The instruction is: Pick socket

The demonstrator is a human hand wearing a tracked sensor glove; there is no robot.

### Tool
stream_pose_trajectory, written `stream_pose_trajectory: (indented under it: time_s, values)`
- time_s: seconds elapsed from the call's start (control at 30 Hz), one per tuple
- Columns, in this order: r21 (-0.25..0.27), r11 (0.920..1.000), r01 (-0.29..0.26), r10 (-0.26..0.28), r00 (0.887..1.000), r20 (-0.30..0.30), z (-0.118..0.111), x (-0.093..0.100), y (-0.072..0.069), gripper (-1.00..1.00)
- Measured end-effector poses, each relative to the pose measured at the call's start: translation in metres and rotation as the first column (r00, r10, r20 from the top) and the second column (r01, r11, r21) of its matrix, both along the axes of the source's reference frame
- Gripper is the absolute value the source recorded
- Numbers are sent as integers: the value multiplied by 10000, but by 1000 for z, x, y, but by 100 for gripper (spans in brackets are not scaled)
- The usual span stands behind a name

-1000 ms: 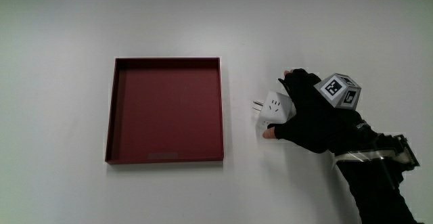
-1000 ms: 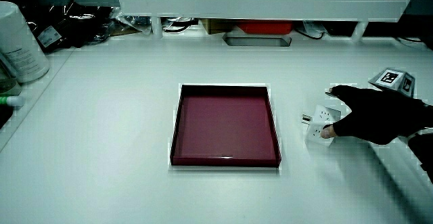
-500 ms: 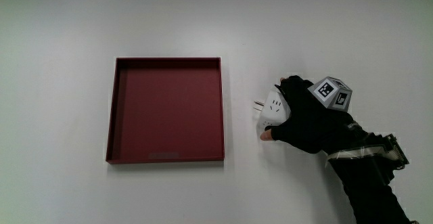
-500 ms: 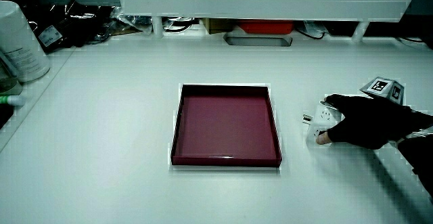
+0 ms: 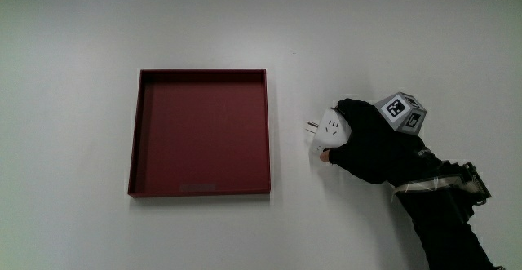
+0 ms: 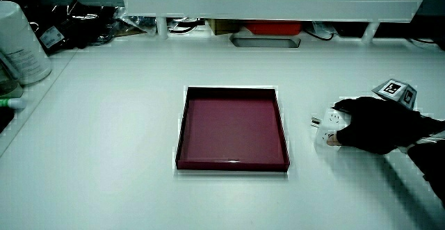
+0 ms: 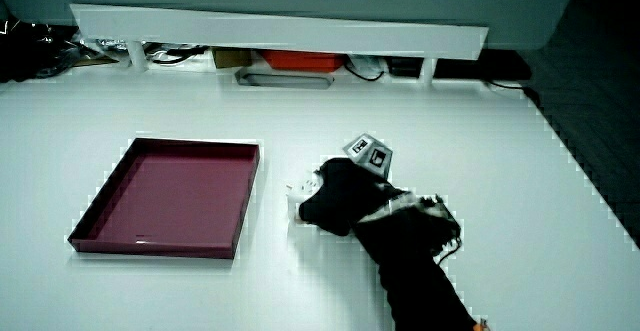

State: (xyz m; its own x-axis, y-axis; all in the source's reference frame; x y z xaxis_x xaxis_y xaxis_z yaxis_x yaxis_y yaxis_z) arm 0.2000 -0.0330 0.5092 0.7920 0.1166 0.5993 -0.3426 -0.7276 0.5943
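Nearest the person, a black-sleeved forearm (image 5: 444, 213) reaches up over the white bench (image 5: 65, 25) to the hand (image 5: 371, 143), which carries a small patterned cube (image 5: 401, 111) on its back. Its fingers (image 5: 352, 109) are curled around a white socket (image 5: 329, 128), gripping it from the side turned away from the tray; a bare fingertip shows under the socket's nearer edge. Whether the socket touches the bench cannot be told. Its slotted face and a short metal prong (image 5: 311, 126) point toward a shallow, square dark-red tray (image 5: 135, 131), which lies just beside it with a strip of bare bench between them. Both side views show the same grasp (image 6: 332, 121) (image 7: 306, 185). Farther off, a low white partition (image 6: 271, 6) runs along the bench's edge.
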Motion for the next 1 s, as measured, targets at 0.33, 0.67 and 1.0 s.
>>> stream_pose_trajectory:
  time_s: [0.33,0.67,1.0]
  values:
    - [429,9989,165,-173,9997,195,-10,-3,0,100]
    - [-180,9989,437,-407,9890,1419,-47,-23,-5,100]
    - [151,9948,1012,-1021,9734,2050,-76,-67,-13,100]
